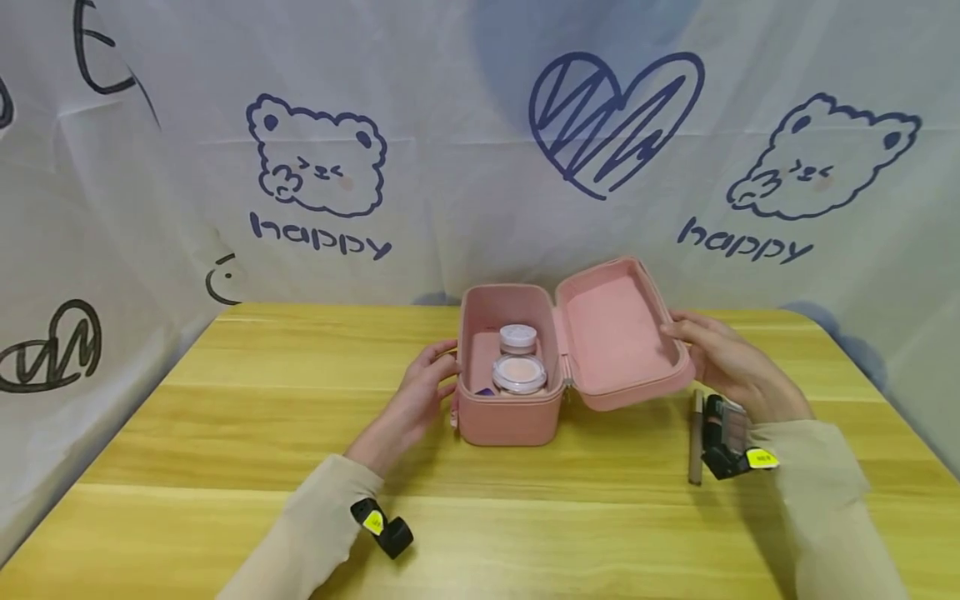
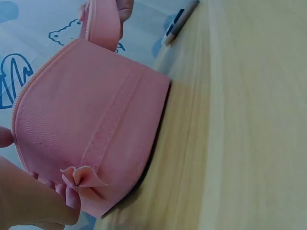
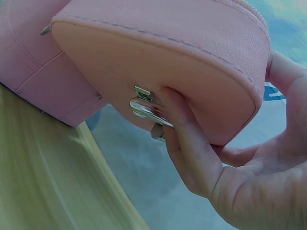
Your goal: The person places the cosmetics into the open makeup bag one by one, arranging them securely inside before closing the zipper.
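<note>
A pink zip cosmetic case (image 1: 510,423) stands on the table with its lid (image 1: 615,325) swung out to the right. Inside sit a small white-lidded jar (image 1: 517,336), a round clear-topped compact (image 1: 519,373) and a bit of something purple (image 1: 486,392). My left hand (image 1: 422,387) holds the case's left end, fingertips beside a pink bow (image 2: 82,179). With my right hand (image 1: 723,358) I grip the lid's far edge, thumb on the rim and fingers under its outer face, by a metal handle fitting (image 3: 148,111).
A slim brown stick (image 1: 696,437) lies on the wooden table (image 1: 300,433) below the lid. Beside it is a dark palette (image 1: 735,427), partly covered by the right wrist camera (image 1: 723,460). A printed white curtain (image 1: 450,167) hangs behind the table.
</note>
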{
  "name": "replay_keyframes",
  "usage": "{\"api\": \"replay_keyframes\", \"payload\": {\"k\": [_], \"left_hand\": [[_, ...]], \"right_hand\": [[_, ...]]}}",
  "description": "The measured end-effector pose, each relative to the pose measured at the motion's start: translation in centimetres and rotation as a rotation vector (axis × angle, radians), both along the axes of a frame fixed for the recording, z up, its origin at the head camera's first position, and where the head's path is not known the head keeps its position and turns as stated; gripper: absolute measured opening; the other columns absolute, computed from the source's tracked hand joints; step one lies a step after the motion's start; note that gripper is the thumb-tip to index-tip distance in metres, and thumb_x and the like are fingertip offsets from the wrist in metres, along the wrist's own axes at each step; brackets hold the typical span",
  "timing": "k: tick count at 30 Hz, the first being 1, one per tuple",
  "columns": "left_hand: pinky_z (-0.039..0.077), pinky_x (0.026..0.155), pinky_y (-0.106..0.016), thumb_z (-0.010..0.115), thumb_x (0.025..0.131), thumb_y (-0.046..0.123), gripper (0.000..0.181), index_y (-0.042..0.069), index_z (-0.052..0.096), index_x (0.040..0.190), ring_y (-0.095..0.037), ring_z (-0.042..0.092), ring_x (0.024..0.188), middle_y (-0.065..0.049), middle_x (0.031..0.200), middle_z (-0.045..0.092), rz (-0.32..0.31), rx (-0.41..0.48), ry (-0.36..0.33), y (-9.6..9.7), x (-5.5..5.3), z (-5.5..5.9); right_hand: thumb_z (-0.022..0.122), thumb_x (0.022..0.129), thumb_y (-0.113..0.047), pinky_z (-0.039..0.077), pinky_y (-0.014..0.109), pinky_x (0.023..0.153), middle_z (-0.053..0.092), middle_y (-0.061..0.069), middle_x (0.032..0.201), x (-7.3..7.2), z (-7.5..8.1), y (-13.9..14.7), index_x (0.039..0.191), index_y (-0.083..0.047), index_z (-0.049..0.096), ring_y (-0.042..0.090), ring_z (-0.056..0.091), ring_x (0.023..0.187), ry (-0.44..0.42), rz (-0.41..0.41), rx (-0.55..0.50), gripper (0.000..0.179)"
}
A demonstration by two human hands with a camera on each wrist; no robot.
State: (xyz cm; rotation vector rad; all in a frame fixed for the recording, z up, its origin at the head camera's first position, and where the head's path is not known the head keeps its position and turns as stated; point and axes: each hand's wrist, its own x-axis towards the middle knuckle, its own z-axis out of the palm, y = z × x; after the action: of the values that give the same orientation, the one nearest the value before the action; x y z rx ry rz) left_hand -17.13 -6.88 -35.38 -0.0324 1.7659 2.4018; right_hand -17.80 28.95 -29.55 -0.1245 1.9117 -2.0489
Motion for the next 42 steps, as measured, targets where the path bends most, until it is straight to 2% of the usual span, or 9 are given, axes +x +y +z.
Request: {"api": "replay_keyframes", "payload": {"k": [6, 11, 13, 18, 25, 33, 38, 42], "left_hand": [[0.034, 0.102, -0.043, 0.045, 0.083, 0.001, 0.054, -0.009, 0.037, 0.135, -0.031, 0.043, 0.116, -0.024, 0.139, 0.039, 0.029, 0.002, 0.024, 0.7, 0.0, -0.1], [0.038, 0.094, -0.037, 0.048, 0.085, 0.001, 0.051, -0.008, 0.038, 0.135, -0.028, 0.045, 0.113, -0.023, 0.135, 0.04, 0.037, -0.021, 0.025, 0.7, 0.2, 0.1], [0.038, 0.093, -0.036, 0.05, 0.086, 0.0, 0.051, -0.007, 0.038, 0.135, -0.027, 0.044, 0.113, -0.022, 0.134, 0.04, 0.032, -0.031, 0.022, 0.4, 0.2, 0.0], [0.035, 0.099, -0.042, 0.05, 0.087, -0.001, 0.052, -0.007, 0.037, 0.138, -0.032, 0.04, 0.12, -0.023, 0.137, 0.038, -0.007, -0.063, 0.03, -0.4, 0.2, -0.1], [0.035, 0.103, -0.044, 0.051, 0.087, -0.001, 0.054, -0.007, 0.037, 0.14, -0.032, 0.04, 0.124, -0.023, 0.138, 0.038, -0.047, -0.104, 0.056, -0.7, 0.1, -0.3], [0.036, 0.102, -0.044, 0.05, 0.088, -0.001, 0.053, -0.007, 0.038, 0.14, -0.033, 0.04, 0.125, -0.023, 0.139, 0.039, -0.046, -0.124, 0.069, -0.8, 0.0, -0.5], [0.036, 0.102, -0.045, 0.05, 0.089, 0.0, 0.053, -0.007, 0.038, 0.14, -0.033, 0.04, 0.126, -0.023, 0.139, 0.039, -0.048, -0.135, 0.081, -0.8, 0.1, -0.5], [0.035, 0.103, -0.046, 0.051, 0.089, 0.001, 0.053, -0.006, 0.038, 0.14, -0.032, 0.039, 0.126, -0.023, 0.141, 0.039, -0.05, -0.14, 0.088, -0.8, 0.1, -0.6]], "right_hand": [[0.052, 0.099, -0.015, 0.054, 0.03, 0.078, 0.059, 0.005, 0.108, 0.1, 0.1, 0.4, 0.143, 0.008, 0.021, 0.016, 0.065, 0.088, -0.001, -0.01, -0.008, 0.059], [0.051, 0.099, -0.013, 0.055, 0.03, 0.077, 0.059, 0.006, 0.106, 0.1, 0.0, 0.2, 0.139, 0.008, 0.026, 0.016, 0.065, 0.086, 0.0, -0.004, -0.041, 0.052], [0.05, 0.099, -0.012, 0.055, 0.03, 0.076, 0.059, 0.007, 0.105, 0.1, 0.0, 0.0, 0.14, 0.009, 0.023, 0.016, 0.066, 0.085, 0.002, 0.002, -0.05, 0.054], [0.051, 0.098, -0.012, 0.055, 0.03, 0.076, 0.06, 0.007, 0.104, 0.0, -0.2, -0.2, 0.144, 0.012, 0.016, 0.016, 0.066, 0.086, 0.007, 0.009, -0.062, 0.062], [0.049, 0.098, -0.01, 0.055, 0.032, 0.076, 0.062, 0.007, 0.103, 0.2, -0.4, 0.0, 0.143, 0.011, 0.019, 0.018, 0.066, 0.086, 0.001, 0.015, -0.104, 0.057], [0.049, 0.098, -0.011, 0.055, 0.032, 0.076, 0.063, 0.007, 0.103, 0.3, -0.5, -0.2, 0.138, 0.009, 0.027, 0.017, 0.066, 0.086, 0.015, 0.006, -0.087, 0.049], [0.048, 0.099, -0.012, 0.055, 0.032, 0.077, 0.063, 0.007, 0.104, 0.3, -0.6, -0.1, 0.141, 0.011, 0.023, 0.017, 0.066, 0.087, 0.021, 0.011, -0.091, 0.054], [0.049, 0.099, -0.015, 0.054, 0.031, 0.08, 0.062, 0.005, 0.107, 0.3, -0.4, 0.0, 0.144, 0.01, 0.02, 0.017, 0.066, 0.09, 0.031, 0.018, -0.045, 0.059]]}}
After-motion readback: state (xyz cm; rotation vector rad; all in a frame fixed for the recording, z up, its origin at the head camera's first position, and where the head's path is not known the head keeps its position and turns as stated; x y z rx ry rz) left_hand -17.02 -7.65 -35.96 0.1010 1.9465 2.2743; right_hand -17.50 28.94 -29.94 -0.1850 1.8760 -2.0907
